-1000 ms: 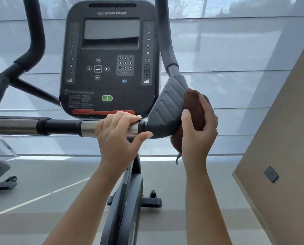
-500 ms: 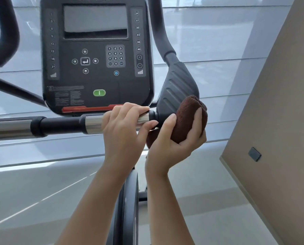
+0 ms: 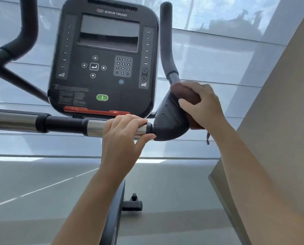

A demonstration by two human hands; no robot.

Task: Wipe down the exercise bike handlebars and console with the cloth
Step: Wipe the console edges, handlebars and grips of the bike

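The black console [image 3: 105, 55] with a grey screen, keypad and green button fills the upper middle. Below it runs the horizontal handlebar [image 3: 64, 123], part chrome, part black. My left hand [image 3: 124, 133] is wrapped around its chrome section just left of the dark ribbed elbow pad [image 3: 167, 121]. My right hand [image 3: 203, 105] presses a bunched brown cloth [image 3: 186, 93] against the top right side of that pad. A thread of the cloth hangs under my wrist. The curved right upright grip [image 3: 166, 43] rises behind the pad.
A left upright grip [image 3: 26, 23] and its brace stand at the upper left. A beige wall [image 3: 280, 112] is close on the right. Shaded windows lie behind the bike. The bike's frame [image 3: 115, 214] and a foot [image 3: 132, 204] rest on grey floor below.
My right hand has carried the cloth from the pad's lower right side up to its top, near the base of the upright grip. My left hand kept its hold on the bar. The view tilted up.
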